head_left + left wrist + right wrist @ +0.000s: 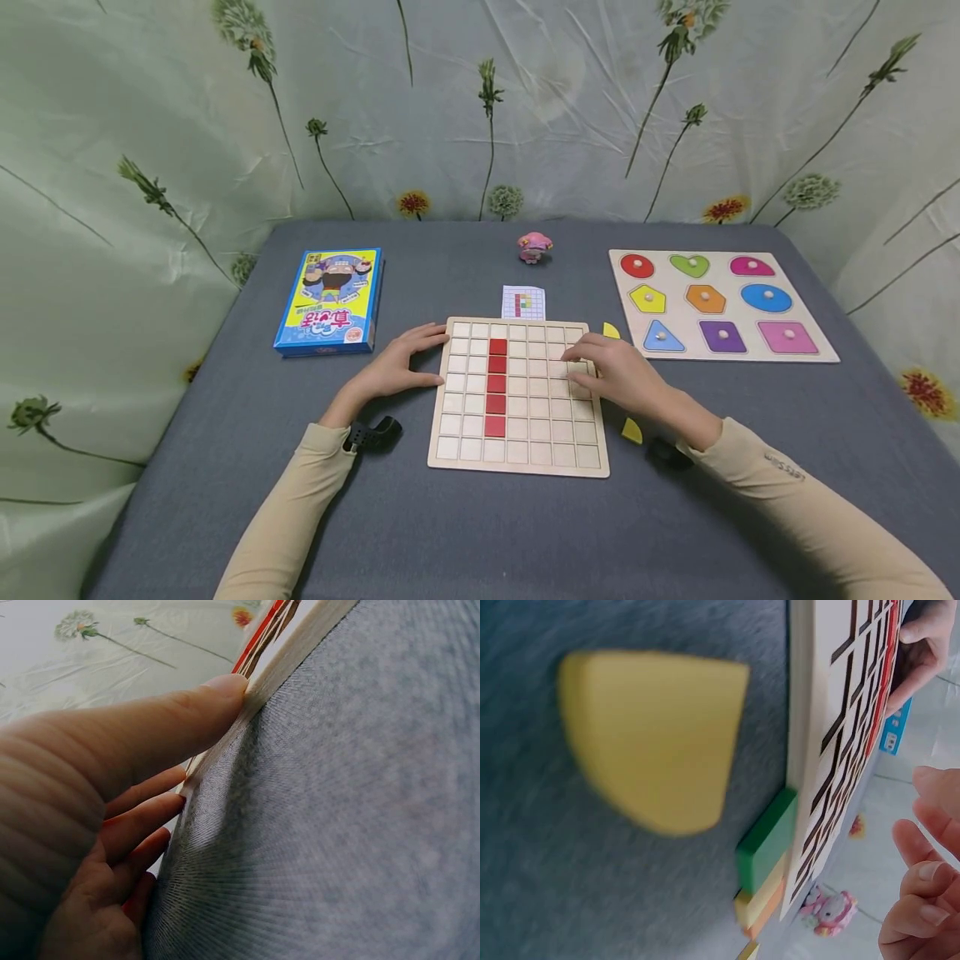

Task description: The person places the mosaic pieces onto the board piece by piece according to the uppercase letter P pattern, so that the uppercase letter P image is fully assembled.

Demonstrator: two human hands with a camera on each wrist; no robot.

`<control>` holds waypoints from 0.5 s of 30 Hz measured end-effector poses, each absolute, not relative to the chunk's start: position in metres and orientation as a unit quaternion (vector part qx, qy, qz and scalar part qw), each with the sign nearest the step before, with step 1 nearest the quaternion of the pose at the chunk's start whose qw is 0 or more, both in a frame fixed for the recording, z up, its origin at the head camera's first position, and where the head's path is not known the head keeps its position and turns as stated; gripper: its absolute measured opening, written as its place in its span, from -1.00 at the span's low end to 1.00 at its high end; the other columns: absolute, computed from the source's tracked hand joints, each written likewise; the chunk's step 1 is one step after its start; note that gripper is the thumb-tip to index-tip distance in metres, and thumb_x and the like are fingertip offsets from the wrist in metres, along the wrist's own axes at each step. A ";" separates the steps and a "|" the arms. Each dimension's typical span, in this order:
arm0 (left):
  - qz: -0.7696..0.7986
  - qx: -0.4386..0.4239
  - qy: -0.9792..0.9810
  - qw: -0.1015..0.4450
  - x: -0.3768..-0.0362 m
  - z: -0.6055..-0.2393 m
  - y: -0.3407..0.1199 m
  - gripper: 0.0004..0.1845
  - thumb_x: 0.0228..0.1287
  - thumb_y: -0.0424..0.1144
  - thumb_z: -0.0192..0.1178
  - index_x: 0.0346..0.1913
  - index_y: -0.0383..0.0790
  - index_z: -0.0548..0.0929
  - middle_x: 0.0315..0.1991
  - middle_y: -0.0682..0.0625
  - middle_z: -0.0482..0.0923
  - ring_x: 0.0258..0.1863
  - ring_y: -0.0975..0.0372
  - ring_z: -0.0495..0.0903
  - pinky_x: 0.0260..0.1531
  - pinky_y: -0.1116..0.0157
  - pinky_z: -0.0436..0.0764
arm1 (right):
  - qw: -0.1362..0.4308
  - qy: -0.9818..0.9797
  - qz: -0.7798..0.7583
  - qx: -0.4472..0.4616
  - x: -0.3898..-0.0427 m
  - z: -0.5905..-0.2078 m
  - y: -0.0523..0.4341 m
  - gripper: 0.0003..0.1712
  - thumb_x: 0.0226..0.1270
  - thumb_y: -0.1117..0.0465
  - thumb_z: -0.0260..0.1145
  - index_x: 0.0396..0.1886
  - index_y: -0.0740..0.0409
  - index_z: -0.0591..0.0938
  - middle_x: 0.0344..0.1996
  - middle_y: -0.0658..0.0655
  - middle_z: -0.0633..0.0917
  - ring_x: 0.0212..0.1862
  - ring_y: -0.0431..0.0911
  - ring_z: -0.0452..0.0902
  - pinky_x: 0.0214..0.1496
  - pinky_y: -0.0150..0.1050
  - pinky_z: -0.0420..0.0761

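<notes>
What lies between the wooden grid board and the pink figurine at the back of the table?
In the head view, a small pattern card lies between the grid board and the pink figurine.

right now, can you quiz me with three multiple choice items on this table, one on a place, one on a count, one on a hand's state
1. Where does the blue game box lie, seen from the head view?
A. left of the wooden grid board
B. on the shape puzzle board
C. under the pink figurine

2. How many red squares stand in the grid's column?
A. two
B. five
C. eight

3. What is the left hand doing?
A. lifting the pattern card
B. holding a yellow piece
C. touching the grid board's left edge

Answers: 1 A, the box sits beyond the board's left side. 2 B, five red cells run down one column. 3 C, the left wrist view shows its thumb against the edge.
</notes>
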State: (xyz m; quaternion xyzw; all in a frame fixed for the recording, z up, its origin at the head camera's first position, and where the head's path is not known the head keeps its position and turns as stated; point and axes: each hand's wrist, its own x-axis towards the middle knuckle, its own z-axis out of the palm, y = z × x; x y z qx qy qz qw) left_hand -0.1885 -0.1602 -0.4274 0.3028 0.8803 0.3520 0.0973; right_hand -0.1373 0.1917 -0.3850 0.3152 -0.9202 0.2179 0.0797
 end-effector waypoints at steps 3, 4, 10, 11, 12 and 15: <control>0.351 0.300 0.881 0.100 -0.188 -0.427 -0.160 -0.26 0.07 -0.17 0.36 0.33 -0.27 0.34 0.42 -0.21 0.18 0.44 -0.09 0.07 0.35 -0.20 0.08 | 0.081 -0.923 0.218 0.306 -0.139 -0.386 0.197 -0.76 0.06 0.26 0.43 -0.22 0.16 0.70 -0.31 0.07 0.71 -0.34 -0.14 0.53 -0.33 -0.31 0.53; 0.353 0.299 0.881 0.101 -0.188 -0.426 -0.160 -0.25 0.07 -0.17 0.36 0.34 -0.27 0.34 0.42 -0.21 0.18 0.45 -0.09 0.07 0.35 -0.20 0.07 | 0.081 -0.925 0.218 0.302 -0.139 -0.387 0.199 -0.76 0.06 0.27 0.43 -0.22 0.17 0.70 -0.31 0.07 0.71 -0.35 -0.13 0.52 -0.33 -0.30 0.53; 0.355 0.299 0.880 0.104 -0.187 -0.424 -0.160 -0.26 0.08 -0.19 0.35 0.34 -0.29 0.34 0.42 -0.22 0.18 0.45 -0.10 0.07 0.36 -0.20 0.06 | 0.087 -0.929 0.213 0.290 -0.142 -0.391 0.210 -0.74 0.03 0.33 0.42 -0.20 0.21 0.69 -0.27 0.12 0.72 -0.29 -0.08 0.58 -0.21 -0.14 0.61; 0.355 0.298 0.880 0.106 -0.187 -0.424 -0.160 -0.26 0.08 -0.19 0.35 0.34 -0.29 0.33 0.42 -0.22 0.17 0.45 -0.10 0.07 0.36 -0.20 0.06 | 0.087 -0.930 0.212 0.288 -0.142 -0.392 0.212 -0.73 0.03 0.34 0.42 -0.20 0.21 0.69 -0.26 0.12 0.72 -0.28 -0.08 0.58 -0.20 -0.13 0.62; 0.354 0.297 0.880 0.108 -0.187 -0.424 -0.160 -0.26 0.08 -0.19 0.35 0.34 -0.29 0.33 0.42 -0.22 0.17 0.45 -0.10 0.06 0.36 -0.20 0.06 | 0.084 -0.931 0.213 0.284 -0.142 -0.393 0.213 -0.72 0.03 0.34 0.43 -0.19 0.22 0.69 -0.26 0.12 0.72 -0.28 -0.08 0.57 -0.20 -0.13 0.62; 0.354 0.294 0.881 0.111 -0.187 -0.424 -0.159 -0.26 0.08 -0.19 0.35 0.34 -0.29 0.33 0.42 -0.22 0.17 0.45 -0.10 0.06 0.36 -0.20 0.05 | 0.077 -0.936 0.211 0.272 -0.144 -0.394 0.219 -0.71 0.04 0.33 0.42 -0.16 0.20 0.69 -0.27 0.11 0.71 -0.30 -0.10 0.53 -0.23 -0.18 0.58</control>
